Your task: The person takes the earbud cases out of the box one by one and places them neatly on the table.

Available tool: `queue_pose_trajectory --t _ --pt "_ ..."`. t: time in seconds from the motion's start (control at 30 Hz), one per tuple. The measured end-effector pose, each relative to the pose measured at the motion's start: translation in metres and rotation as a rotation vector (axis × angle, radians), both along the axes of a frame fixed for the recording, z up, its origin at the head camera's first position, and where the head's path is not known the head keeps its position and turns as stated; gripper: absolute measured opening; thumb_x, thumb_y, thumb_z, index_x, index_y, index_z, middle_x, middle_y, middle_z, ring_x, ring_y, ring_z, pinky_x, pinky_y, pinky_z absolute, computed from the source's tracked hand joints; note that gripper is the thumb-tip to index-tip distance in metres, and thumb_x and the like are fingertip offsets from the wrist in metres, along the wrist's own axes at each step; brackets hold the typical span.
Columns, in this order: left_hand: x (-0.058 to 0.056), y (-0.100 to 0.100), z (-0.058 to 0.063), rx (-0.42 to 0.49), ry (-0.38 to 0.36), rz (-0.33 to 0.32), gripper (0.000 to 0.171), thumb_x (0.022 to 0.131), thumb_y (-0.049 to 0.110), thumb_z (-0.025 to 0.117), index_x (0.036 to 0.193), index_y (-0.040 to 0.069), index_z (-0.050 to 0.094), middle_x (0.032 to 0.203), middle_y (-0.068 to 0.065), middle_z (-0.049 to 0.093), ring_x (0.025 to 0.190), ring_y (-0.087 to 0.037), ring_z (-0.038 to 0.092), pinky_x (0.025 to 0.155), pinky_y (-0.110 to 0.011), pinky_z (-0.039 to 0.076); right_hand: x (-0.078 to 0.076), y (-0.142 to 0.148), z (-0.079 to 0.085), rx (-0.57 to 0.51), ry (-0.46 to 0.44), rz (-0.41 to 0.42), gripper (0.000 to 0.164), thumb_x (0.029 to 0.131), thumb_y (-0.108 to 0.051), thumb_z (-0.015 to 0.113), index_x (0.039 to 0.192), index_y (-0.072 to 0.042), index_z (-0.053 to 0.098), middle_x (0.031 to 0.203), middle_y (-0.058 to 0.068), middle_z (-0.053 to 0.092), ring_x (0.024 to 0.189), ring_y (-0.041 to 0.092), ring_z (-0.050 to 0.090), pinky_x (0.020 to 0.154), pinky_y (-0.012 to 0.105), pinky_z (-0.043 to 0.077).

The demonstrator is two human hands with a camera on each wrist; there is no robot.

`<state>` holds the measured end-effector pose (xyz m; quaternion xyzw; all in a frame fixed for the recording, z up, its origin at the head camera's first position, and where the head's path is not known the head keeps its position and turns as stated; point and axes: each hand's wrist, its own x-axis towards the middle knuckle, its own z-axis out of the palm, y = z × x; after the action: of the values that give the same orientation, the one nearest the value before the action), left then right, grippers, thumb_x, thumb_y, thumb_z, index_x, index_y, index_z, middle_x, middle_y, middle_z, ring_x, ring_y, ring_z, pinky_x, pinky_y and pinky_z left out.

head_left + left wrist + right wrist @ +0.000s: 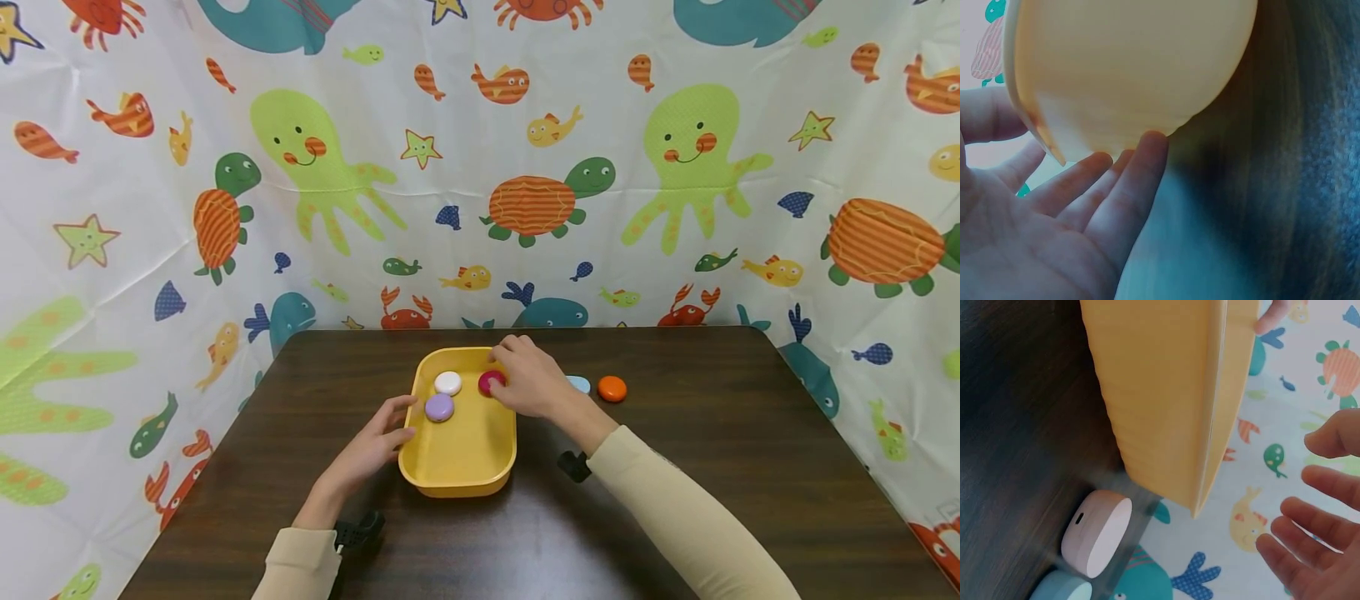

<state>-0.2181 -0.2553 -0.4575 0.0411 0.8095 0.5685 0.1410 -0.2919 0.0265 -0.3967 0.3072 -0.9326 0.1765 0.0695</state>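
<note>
A yellow plastic tray (459, 454) stands on the dark table. In it lie a white disc (448, 383), a lilac disc (439, 407) and a magenta disc (491, 382). My left hand (367, 446) is at the tray's left side; in the left wrist view its nearly straight fingers (1147, 169) touch the outer wall. Over the far right corner of the tray hangs my right hand (528, 379), partly covering the magenta disc in the head view. The right wrist view shows its fingers (1319, 525) spread, with nothing visible between them.
To the right of the tray, an orange disc (612, 388) and a light blue disc (579, 384) rest on the table, the blue one partly behind my right arm. The right wrist view shows a pale-faced, slotted disc (1109, 537) nearby. A sea-animal cloth (465, 275) hangs behind.
</note>
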Motion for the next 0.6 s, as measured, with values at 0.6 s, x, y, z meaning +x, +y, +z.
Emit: queue_pose_trajectory --t 0.6 --pt "0.000 0.000 0.000 0.007 0.006 -0.002 0.053 0.106 0.014 0.048 0.154 0.009 0.027 0.160 -0.027 0.026 0.141 -0.046 0.038 0.108 -0.060 0.041 -0.005 -0.025 -0.005 0.035 -0.012 0.085 0.035 0.093 -0.028 0.069 0.124 -0.012 0.069 0.120 0.004 0.060 0.107 0.019 0.050 0.091 0.030 0.052"
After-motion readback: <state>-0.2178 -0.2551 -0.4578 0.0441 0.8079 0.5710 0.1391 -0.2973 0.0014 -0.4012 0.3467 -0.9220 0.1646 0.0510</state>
